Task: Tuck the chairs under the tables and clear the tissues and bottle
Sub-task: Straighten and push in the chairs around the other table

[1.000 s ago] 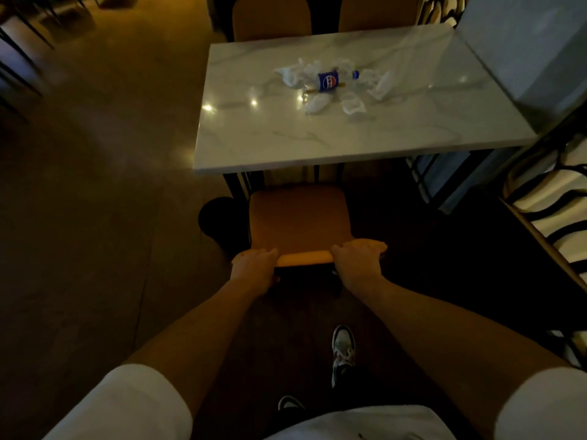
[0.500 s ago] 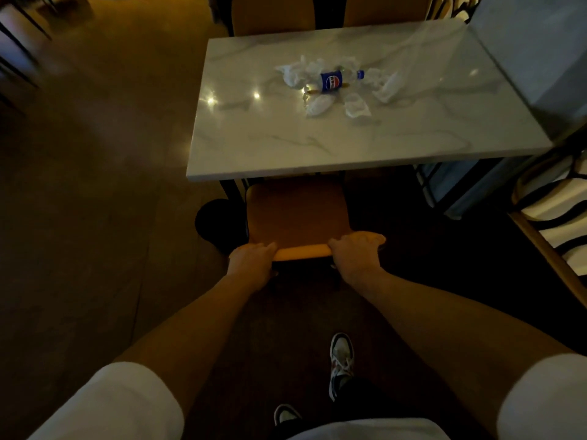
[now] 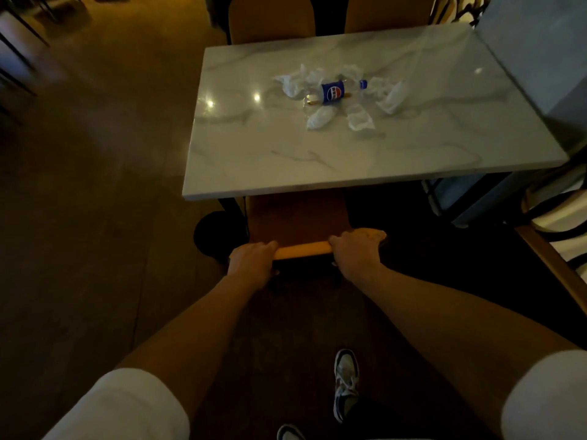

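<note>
An orange chair [image 3: 298,217] stands at the near edge of a white marble table [image 3: 286,166], its seat partly under the tabletop. My left hand [image 3: 252,260] and my right hand [image 3: 355,249] both grip the top of its backrest, one at each end. On the middle of the table lies a clear plastic bottle [image 3: 333,92] with a blue label, on its side. Several crumpled white tissues [image 3: 320,117] lie scattered around the bottle.
Two more orange chairs [image 3: 270,23] stand at the table's far side. A grey pillar [image 3: 540,58] adjoins the table on the right, with a black-and-white patterned bench [image 3: 568,201] beside it. A round black table base [image 3: 216,230] sits left of the chair. Bare floor lies to the left.
The chair has slid forward under the table, so less of its seat shows. Both hands kept their grip on the backrest and moved forward with it.
</note>
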`<act>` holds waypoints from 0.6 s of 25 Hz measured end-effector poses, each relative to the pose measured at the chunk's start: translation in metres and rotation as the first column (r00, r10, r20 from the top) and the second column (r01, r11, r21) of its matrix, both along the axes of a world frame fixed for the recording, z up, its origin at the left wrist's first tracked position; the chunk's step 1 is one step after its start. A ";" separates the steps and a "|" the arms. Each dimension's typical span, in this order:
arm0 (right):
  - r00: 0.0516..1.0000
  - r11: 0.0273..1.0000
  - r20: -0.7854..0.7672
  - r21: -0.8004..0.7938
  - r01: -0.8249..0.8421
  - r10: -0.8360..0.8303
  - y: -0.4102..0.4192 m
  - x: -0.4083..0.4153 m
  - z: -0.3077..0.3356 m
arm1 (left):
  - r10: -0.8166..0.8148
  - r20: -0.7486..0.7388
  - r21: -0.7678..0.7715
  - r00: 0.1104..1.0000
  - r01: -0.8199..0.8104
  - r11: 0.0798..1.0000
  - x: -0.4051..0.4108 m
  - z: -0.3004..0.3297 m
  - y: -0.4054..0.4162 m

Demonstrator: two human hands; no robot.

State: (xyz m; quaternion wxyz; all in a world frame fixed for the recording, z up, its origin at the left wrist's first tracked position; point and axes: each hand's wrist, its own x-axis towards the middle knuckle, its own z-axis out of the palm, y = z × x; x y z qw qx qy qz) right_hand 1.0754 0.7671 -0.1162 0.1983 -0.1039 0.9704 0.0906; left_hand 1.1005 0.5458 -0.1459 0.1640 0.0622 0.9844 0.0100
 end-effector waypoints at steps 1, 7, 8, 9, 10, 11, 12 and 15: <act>1.000 1.000 -0.003 0.010 -0.002 0.002 -0.001 -0.005 -0.001 | 0.003 0.010 -0.006 1.000 -0.003 1.000 -0.005 0.001 -0.001; 0.999 1.000 -0.030 -0.001 -0.024 0.024 -0.011 -0.037 -0.009 | 0.002 0.039 -0.014 0.999 -0.001 1.000 -0.039 0.003 -0.012; 0.999 1.000 -0.027 -0.011 -0.018 0.017 -0.012 -0.041 -0.010 | 0.004 0.036 -0.011 0.999 -0.003 1.000 -0.043 0.003 -0.014; 1.000 1.000 -0.025 -0.021 -0.011 0.011 -0.014 -0.045 -0.009 | 0.008 0.032 -0.008 0.999 -0.008 1.000 -0.046 0.003 -0.015; 1.000 1.000 -0.020 -0.027 -0.009 0.008 -0.015 -0.050 -0.009 | 0.013 0.030 -0.004 0.999 -0.013 1.000 -0.050 0.004 -0.017; 1.000 0.999 -0.017 -0.034 -0.010 0.010 -0.016 -0.054 -0.009 | 0.018 0.025 0.005 1.000 -0.018 1.000 -0.054 0.004 -0.019; 1.000 0.999 -0.016 -0.043 -0.013 0.012 -0.018 -0.058 -0.009 | 0.021 0.019 0.014 1.000 -0.021 1.000 -0.057 0.004 -0.021; 1.000 0.999 -0.020 -0.047 -0.010 0.009 -0.022 -0.073 -0.009 | 0.033 0.023 0.031 0.999 -0.033 0.999 -0.073 0.004 -0.026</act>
